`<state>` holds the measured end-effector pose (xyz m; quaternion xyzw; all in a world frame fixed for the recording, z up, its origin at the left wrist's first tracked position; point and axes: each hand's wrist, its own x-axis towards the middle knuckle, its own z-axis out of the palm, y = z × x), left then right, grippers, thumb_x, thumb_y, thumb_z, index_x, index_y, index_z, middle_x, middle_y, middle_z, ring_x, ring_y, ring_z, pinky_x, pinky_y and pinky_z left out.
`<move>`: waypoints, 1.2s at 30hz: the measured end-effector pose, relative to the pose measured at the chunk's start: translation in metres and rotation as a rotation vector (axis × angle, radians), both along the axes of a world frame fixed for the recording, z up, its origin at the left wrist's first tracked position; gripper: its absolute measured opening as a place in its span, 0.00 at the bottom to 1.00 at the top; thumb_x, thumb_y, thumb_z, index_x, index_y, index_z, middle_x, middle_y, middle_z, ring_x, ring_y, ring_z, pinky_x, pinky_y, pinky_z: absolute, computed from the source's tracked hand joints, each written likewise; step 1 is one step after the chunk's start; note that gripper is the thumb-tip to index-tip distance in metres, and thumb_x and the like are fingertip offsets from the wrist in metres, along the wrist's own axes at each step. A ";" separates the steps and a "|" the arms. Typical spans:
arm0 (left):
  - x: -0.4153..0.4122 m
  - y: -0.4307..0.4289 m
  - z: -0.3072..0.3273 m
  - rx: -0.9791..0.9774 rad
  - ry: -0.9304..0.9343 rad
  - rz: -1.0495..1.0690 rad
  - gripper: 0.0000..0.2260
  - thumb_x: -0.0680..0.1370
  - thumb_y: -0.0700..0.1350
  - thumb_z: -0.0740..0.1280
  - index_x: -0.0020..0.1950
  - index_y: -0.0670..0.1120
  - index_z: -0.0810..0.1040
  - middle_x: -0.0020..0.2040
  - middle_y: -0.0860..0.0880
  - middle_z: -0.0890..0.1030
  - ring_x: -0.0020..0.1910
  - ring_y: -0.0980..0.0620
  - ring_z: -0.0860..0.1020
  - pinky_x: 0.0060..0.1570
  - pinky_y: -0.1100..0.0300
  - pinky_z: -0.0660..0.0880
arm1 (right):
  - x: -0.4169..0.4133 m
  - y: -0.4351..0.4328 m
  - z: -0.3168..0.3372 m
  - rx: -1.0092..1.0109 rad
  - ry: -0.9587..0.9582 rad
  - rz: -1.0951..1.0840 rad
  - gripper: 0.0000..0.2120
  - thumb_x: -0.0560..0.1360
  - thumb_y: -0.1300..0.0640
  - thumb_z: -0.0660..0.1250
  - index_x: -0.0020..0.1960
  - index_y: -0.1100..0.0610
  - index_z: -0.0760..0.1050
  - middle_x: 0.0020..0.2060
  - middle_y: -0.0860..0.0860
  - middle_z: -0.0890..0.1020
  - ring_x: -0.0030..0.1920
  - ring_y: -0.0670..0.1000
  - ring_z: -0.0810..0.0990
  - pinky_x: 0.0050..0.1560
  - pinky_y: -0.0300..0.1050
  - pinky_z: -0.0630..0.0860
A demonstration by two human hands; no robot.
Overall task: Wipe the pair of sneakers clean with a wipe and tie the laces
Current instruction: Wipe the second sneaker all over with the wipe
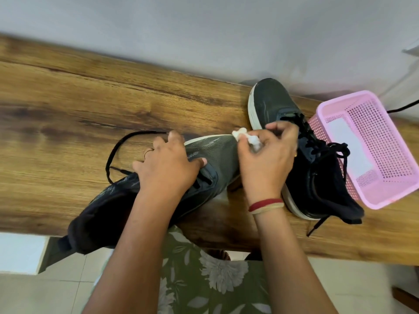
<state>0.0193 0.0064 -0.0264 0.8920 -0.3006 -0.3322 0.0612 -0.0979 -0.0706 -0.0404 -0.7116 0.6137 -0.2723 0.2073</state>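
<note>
Two dark sneakers with white soles lie on the wooden table (pixel 68 105). The near sneaker (pixel 217 159) is tipped on its side, its heel hanging over the front edge and a loose black lace (pixel 113 152) curling to its left. My left hand (pixel 167 164) grips it over the lace area. My right hand (pixel 265 155) pinches a crumpled white wipe (pixel 240 133) against that shoe's toe. The second sneaker (pixel 272 103) stands upright behind my right hand, its laces untied.
A pink perforated plastic basket (pixel 390 191) sits at the right, touching the second sneaker, with a white sheet inside. A grey wall runs behind the table. A black cable (pixel 403 107) shows at the far right. Tiled floor lies below the table's front edge.
</note>
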 end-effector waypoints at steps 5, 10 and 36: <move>-0.002 -0.001 -0.001 0.027 -0.028 -0.005 0.30 0.74 0.63 0.65 0.70 0.49 0.62 0.66 0.43 0.68 0.65 0.39 0.69 0.59 0.42 0.64 | 0.005 0.018 -0.003 0.070 0.046 0.147 0.05 0.69 0.53 0.73 0.41 0.55 0.80 0.51 0.43 0.64 0.48 0.37 0.71 0.51 0.38 0.67; -0.003 -0.001 -0.001 0.035 -0.038 -0.020 0.31 0.74 0.63 0.64 0.71 0.48 0.61 0.66 0.43 0.67 0.65 0.39 0.69 0.59 0.42 0.64 | 0.005 0.016 -0.001 0.060 -0.013 0.085 0.05 0.70 0.55 0.73 0.41 0.56 0.79 0.52 0.47 0.67 0.43 0.38 0.69 0.52 0.36 0.66; -0.004 -0.001 -0.003 0.011 -0.043 0.001 0.30 0.75 0.62 0.64 0.70 0.48 0.62 0.66 0.42 0.68 0.65 0.39 0.69 0.59 0.42 0.63 | 0.007 0.031 -0.005 -0.050 0.134 0.264 0.05 0.69 0.54 0.72 0.40 0.55 0.81 0.48 0.47 0.69 0.49 0.50 0.74 0.50 0.50 0.73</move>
